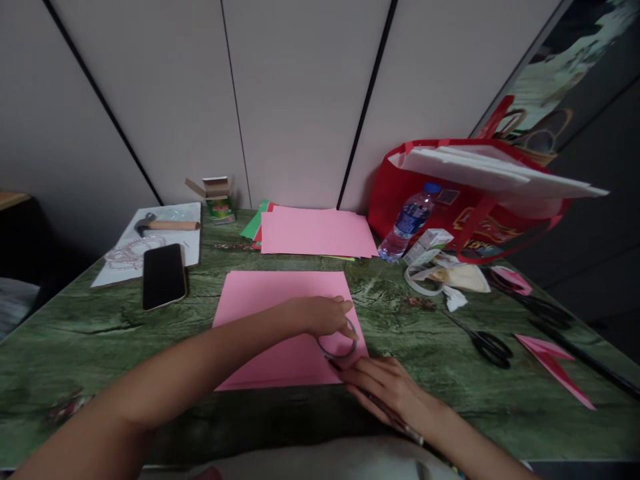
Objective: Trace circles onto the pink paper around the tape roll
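Note:
A sheet of pink paper (pixel 270 293) lies flat on the table in front of me, apparently with at least one more sheet beneath it. My left hand (pixel 325 315) reaches across it and presses a thin round ring (pixel 325 349) down near the paper's right edge, its fingers on the ring's upper right side. Just below, my right hand (pixel 390 387) grips a slim pen (pixel 403 428), whose tip meets the paper by the ring's lower rim. The fingers partly cover the pen's front end. Whether there is a line on the paper, I cannot tell.
Behind lies a stack of coloured paper (pixel 317 232). A phone (pixel 164 277) and a hammer (pixel 173 225) are at left. To the right are a water bottle (pixel 407 223), a red bag (pixel 390 180), scissors (pixel 487 347) and a folded pink scrap (pixel 555 370).

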`<action>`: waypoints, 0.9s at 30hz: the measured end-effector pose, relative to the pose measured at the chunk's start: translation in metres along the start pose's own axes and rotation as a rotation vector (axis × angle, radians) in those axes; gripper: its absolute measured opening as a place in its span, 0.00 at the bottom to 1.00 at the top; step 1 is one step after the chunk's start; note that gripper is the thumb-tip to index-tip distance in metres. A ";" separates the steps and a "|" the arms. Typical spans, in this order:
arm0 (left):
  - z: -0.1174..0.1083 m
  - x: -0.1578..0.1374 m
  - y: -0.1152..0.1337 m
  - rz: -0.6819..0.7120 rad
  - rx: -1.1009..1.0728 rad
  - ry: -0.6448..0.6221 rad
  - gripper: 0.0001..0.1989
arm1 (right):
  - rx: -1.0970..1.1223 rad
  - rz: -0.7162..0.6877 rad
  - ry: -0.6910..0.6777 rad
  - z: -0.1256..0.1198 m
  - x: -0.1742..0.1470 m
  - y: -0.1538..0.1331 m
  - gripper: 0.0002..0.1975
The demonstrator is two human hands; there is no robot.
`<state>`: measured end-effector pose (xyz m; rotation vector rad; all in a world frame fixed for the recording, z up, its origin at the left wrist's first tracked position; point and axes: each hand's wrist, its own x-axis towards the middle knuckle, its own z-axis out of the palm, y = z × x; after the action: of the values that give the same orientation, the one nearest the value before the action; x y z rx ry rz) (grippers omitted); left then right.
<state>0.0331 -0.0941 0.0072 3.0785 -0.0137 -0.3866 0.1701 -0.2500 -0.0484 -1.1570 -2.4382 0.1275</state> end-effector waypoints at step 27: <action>0.012 -0.002 0.001 0.006 0.041 0.128 0.15 | 0.445 0.562 0.376 0.000 -0.015 0.062 0.19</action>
<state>0.0279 -0.0960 -0.0036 3.1364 -0.0275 -0.1908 0.2228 -0.2213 -0.0699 -1.4563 -1.6038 0.5366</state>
